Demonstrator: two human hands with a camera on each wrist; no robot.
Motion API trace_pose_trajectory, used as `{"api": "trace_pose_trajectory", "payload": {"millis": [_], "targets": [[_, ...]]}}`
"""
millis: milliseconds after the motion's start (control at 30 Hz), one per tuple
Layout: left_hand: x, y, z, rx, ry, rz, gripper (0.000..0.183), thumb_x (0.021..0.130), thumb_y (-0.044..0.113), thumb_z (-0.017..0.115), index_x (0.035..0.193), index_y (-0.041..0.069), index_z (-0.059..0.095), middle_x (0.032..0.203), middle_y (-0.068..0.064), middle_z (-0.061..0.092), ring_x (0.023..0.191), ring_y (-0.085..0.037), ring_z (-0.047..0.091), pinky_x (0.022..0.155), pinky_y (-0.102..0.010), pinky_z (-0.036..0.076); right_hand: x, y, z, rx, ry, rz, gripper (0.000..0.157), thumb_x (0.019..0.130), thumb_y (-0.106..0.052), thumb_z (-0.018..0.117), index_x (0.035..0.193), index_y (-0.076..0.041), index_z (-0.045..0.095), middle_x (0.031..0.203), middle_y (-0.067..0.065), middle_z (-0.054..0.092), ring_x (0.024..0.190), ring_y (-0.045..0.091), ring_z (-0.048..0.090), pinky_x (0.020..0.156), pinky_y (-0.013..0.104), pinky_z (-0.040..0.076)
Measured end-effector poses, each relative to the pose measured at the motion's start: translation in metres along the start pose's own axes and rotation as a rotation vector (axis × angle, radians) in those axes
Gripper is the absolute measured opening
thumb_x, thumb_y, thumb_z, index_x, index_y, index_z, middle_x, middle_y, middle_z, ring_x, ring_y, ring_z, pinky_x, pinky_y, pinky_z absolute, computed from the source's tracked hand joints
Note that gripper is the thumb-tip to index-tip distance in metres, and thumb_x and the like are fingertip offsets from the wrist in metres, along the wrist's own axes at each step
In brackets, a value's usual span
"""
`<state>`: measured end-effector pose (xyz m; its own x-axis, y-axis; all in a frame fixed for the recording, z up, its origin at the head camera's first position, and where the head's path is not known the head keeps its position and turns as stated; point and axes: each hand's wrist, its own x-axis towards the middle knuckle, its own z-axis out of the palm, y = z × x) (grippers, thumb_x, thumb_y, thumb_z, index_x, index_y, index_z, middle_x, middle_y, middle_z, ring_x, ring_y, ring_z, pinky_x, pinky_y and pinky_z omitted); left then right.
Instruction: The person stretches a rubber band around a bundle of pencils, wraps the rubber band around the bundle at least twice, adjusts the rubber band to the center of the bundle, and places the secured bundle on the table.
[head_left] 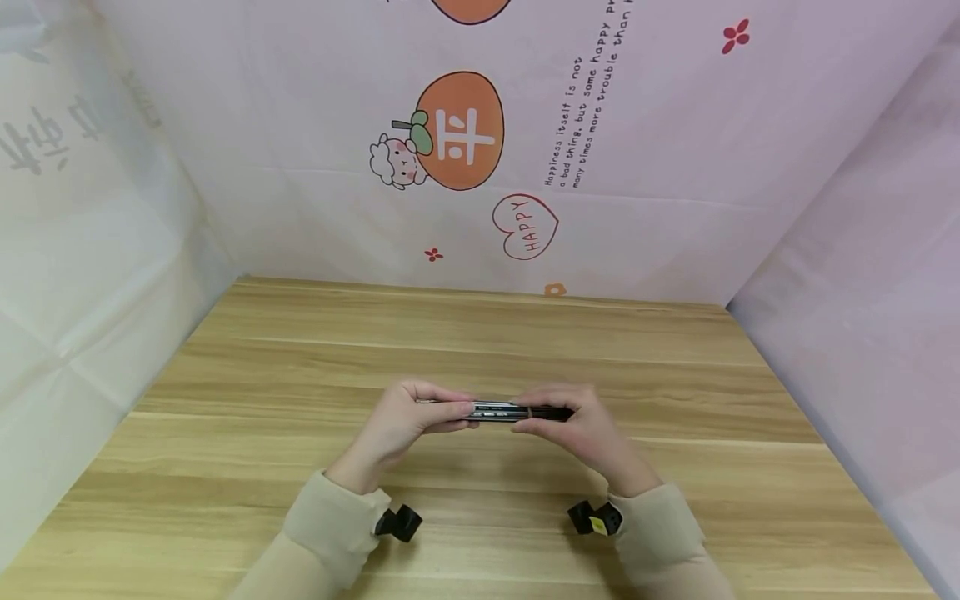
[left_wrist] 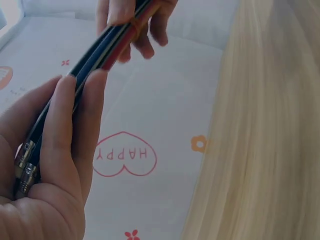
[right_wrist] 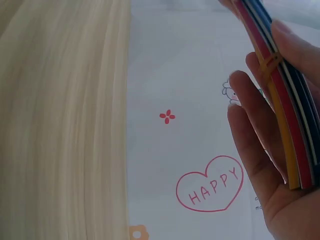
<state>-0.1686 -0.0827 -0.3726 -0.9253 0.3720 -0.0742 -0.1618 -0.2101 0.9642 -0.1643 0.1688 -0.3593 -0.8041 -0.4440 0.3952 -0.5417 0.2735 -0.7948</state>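
A bundle of pencils (head_left: 495, 411) is held crosswise between the two hands, over the middle of the wooden table. My left hand (head_left: 397, 423) grips its left part; in the left wrist view, metal ferrules (left_wrist: 26, 175) show near that palm. Near the other end, my right hand (head_left: 581, 423) holds the bundle between thumb and fingers. A tan rubber band (right_wrist: 270, 64) circles the pencils close to the right thumb. Blue, red and yellow-orange pencils show in the right wrist view, their flat ends by the right palm.
The wood-grain table (head_left: 480, 342) spreads under both hands. Behind it rises a pale printed cloth (head_left: 315, 108) with cartoon fruit, a heart and lettering. White cloth walls (head_left: 82, 275) stand at the left and right. Small black cameras (head_left: 401, 522) sit at both sleeve cuffs.
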Motion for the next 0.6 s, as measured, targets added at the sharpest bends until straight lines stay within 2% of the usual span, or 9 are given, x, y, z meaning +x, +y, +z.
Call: {"api": "trace_pose_trajectory", "payload": {"millis": [100, 233, 333, 467, 533, 600], "targets": [[0.001, -0.003, 0.003, 0.002, 0.0, -0.011, 0.031, 0.076, 0.008, 0.075, 0.101, -0.008, 0.067, 0.105, -0.017, 0.068, 0.087, -0.028, 0.068, 0.083, -0.034, 0.056, 0.001, -0.013, 0.003, -0.032, -0.035, -0.035, 0.021, 0.073, 0.001, 0.075, 0.093, 0.003, 0.071, 0.094, 0.015, 0.07, 0.083, 0.016, 0.066, 0.063, 0.025, 0.058], [0.0, -0.003, 0.004, 0.002, 0.017, -0.006, 0.032, 0.075, 0.008, 0.076, 0.101, -0.009, 0.067, 0.103, -0.018, 0.068, 0.087, -0.029, 0.068, 0.082, -0.034, 0.056, 0.001, -0.022, 0.002, -0.062, -0.042, -0.017, 0.025, 0.073, 0.0, 0.075, 0.097, 0.003, 0.071, 0.097, 0.014, 0.07, 0.081, 0.016, 0.066, 0.062, 0.024, 0.057], [0.0, -0.001, 0.003, 0.007, 0.02, -0.005, 0.033, 0.075, 0.009, 0.077, 0.101, -0.009, 0.067, 0.102, -0.019, 0.068, 0.087, -0.029, 0.068, 0.082, -0.034, 0.056, 0.0, -0.018, -0.001, -0.039, -0.046, 0.055, 0.03, 0.074, -0.005, 0.076, 0.103, -0.001, 0.07, 0.101, 0.012, 0.07, 0.082, 0.015, 0.065, 0.065, 0.024, 0.057], [-0.002, 0.002, 0.001, 0.009, 0.042, 0.0, 0.031, 0.075, 0.007, 0.076, 0.1, -0.008, 0.067, 0.099, -0.019, 0.068, 0.085, -0.028, 0.069, 0.081, -0.033, 0.056, -0.002, -0.002, -0.007, -0.055, -0.012, 0.122, 0.032, 0.074, -0.016, 0.078, 0.104, -0.01, 0.071, 0.1, 0.005, 0.07, 0.076, 0.013, 0.064, 0.061, 0.023, 0.056], [-0.002, 0.004, 0.001, 0.008, 0.05, 0.0, 0.031, 0.075, 0.007, 0.076, 0.1, -0.008, 0.067, 0.099, -0.019, 0.069, 0.085, -0.028, 0.069, 0.081, -0.033, 0.056, -0.003, 0.005, -0.009, -0.124, -0.005, 0.087, 0.03, 0.074, -0.021, 0.078, 0.103, -0.014, 0.072, 0.098, 0.002, 0.071, 0.074, 0.011, 0.064, 0.059, 0.023, 0.056], [-0.003, 0.004, 0.001, 0.005, 0.043, 0.002, 0.031, 0.075, 0.007, 0.076, 0.1, -0.008, 0.067, 0.099, -0.019, 0.068, 0.086, -0.029, 0.069, 0.081, -0.034, 0.056, -0.003, 0.009, -0.008, -0.214, -0.01, 0.009, 0.028, 0.074, -0.023, 0.078, 0.101, -0.015, 0.072, 0.096, -0.001, 0.071, 0.075, 0.01, 0.064, 0.06, 0.023, 0.057]]}}
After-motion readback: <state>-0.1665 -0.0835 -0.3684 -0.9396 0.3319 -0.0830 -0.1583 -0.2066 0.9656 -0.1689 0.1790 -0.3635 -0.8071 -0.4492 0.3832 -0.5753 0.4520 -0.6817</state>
